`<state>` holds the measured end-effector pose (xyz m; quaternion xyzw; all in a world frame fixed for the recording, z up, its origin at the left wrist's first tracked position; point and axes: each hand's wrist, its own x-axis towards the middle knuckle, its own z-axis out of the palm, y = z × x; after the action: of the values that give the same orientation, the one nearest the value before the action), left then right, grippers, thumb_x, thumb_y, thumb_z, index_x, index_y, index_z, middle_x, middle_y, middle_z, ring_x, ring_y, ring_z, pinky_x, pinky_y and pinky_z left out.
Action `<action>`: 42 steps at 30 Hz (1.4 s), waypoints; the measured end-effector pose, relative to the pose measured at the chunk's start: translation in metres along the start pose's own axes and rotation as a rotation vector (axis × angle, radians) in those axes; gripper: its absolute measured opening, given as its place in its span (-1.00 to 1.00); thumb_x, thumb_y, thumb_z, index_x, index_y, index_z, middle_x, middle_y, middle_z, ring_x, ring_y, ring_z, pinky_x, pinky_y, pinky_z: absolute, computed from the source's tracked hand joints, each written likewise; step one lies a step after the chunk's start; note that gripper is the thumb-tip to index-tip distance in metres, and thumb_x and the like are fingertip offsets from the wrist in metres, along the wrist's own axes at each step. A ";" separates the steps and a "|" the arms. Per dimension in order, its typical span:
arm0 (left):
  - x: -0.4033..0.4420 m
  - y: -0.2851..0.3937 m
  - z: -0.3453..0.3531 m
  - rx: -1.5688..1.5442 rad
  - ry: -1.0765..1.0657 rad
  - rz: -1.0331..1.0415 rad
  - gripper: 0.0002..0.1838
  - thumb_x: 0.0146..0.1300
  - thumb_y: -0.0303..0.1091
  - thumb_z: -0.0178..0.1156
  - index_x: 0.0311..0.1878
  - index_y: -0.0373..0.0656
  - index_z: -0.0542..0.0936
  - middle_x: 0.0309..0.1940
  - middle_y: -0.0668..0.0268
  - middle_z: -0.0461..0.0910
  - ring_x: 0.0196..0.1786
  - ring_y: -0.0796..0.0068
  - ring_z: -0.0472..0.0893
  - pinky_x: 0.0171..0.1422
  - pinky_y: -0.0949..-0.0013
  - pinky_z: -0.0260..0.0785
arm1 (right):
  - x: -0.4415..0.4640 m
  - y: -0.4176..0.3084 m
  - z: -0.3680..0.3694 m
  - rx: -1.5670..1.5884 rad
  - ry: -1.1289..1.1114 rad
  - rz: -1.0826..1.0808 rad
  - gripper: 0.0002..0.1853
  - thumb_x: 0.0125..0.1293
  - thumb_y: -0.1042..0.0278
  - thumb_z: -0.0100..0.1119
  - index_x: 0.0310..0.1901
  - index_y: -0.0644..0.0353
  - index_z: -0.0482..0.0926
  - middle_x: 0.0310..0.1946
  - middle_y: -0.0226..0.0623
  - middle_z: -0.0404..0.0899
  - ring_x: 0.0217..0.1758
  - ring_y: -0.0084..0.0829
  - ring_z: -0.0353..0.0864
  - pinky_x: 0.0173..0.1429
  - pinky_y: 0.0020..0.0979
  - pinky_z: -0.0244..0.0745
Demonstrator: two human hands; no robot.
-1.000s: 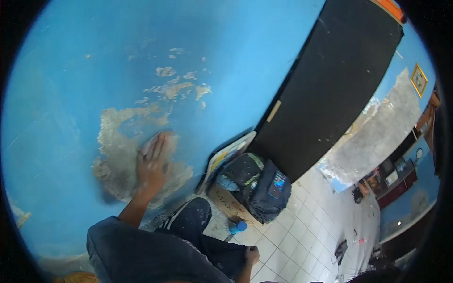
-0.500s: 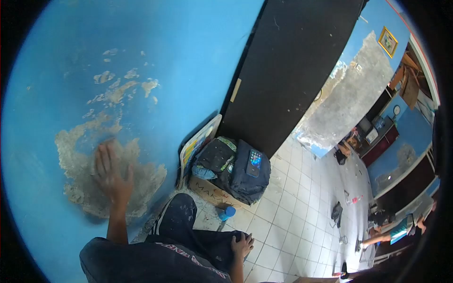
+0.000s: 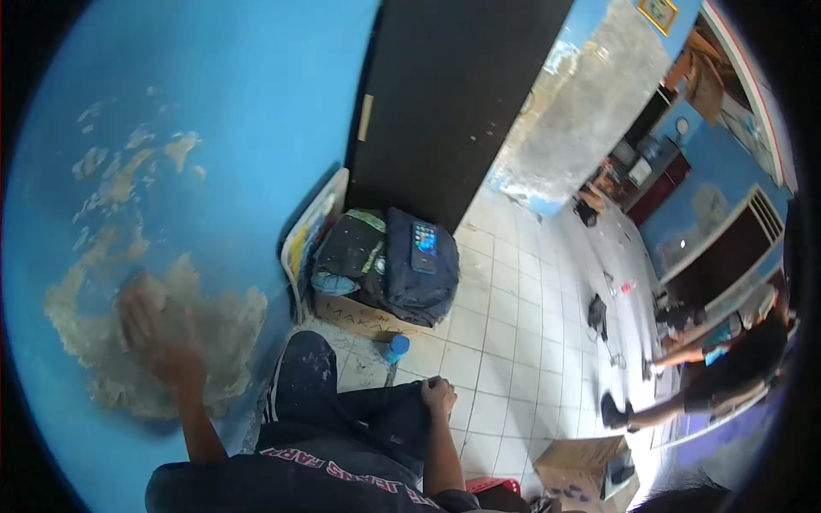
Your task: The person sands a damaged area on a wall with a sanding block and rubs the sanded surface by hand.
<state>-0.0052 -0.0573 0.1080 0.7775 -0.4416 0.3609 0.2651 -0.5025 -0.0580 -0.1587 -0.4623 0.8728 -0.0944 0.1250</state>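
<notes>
My left hand [image 3: 162, 335] lies flat against a rough grey bare patch [image 3: 227, 329] on the blue wall, its fingers stretched out and slightly blurred. Whether anything thin is under the palm cannot be seen. Smaller flaked spots [image 3: 181, 150] mark the paint above it. On my bent right knee rests my right hand [image 3: 439, 395], fingers draped over the dark trousers [image 3: 385, 419], holding nothing visible. A bottle with a blue cap [image 3: 397, 347] stands on the floor near my knees.
A cardboard box [image 3: 368, 318] by the wall carries dark folded cloth or bags [image 3: 419, 286] with a phone [image 3: 424, 246] on top. Behind it stands a black panel [image 3: 453, 103]. An open carton [image 3: 577, 457] sits lower right. Another person [image 3: 735, 368] is at the far right.
The view has turned right, shifting the wall and box leftward and bringing the open carton and more of the other person into sight. My left hand stays on the grey patch, now more blurred.
</notes>
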 end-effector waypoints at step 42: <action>0.040 0.006 0.003 0.043 0.360 -0.062 -0.12 0.34 0.14 0.19 0.59 0.01 0.07 0.59 0.17 0.06 0.60 0.09 0.06 0.58 -0.20 -0.10 | -0.009 0.001 0.007 -0.059 -0.043 -0.017 -0.64 0.22 -0.12 0.20 -0.09 -0.13 0.74 0.04 -0.30 0.65 0.28 -0.19 0.47 0.35 -0.09 0.28</action>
<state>0.0046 -0.0817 0.1389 0.7189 -0.3551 0.4954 0.3342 -0.4961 -0.0500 -0.1642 -0.4751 0.8684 -0.0597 0.1290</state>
